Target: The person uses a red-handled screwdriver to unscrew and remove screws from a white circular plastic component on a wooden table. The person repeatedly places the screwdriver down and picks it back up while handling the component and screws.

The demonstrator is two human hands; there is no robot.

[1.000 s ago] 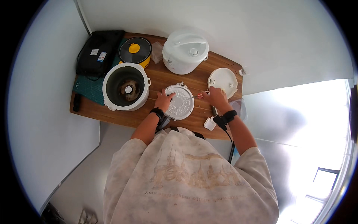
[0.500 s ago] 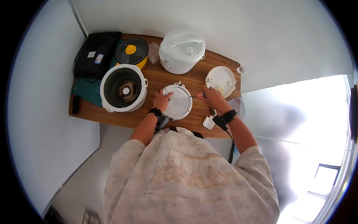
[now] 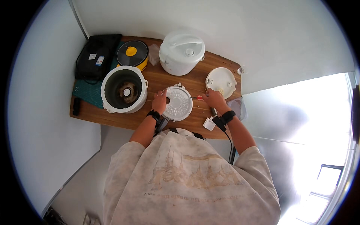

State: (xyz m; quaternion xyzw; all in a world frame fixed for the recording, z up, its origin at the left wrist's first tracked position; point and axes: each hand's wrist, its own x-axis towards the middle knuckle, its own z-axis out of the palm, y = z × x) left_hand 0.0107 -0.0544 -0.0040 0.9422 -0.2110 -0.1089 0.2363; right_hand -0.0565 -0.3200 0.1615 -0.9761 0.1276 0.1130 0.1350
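Note:
At the left rim of a round white perforated inner lid [image 3: 179, 104] is my left hand [image 3: 159, 103], its fingers closed on the edge beside a dark round hole. My right hand [image 3: 216, 100] grips a red-handled screwdriver [image 3: 200, 98], its thin shaft pointing left over the lid. Just beyond that hand lies a round cream plastic cover [image 3: 221, 77] with small fittings inside. A small white plastic piece [image 3: 209, 123] rests nearer the table's front edge, below my right wrist.
Around them on the wooden table [image 3: 86, 115] are an open white cooker body [image 3: 110, 88], a closed white cooker [image 3: 180, 60], a yellow pot with glass lid [image 3: 135, 55], a black appliance [image 3: 92, 56], a green mat [image 3: 88, 92] and a clear container [image 3: 239, 108].
My left fingers have drawn left off the top of the inner lid toward its rim, uncovering more of the dark hole. The screwdriver handle looks turned; my right hand has barely shifted.

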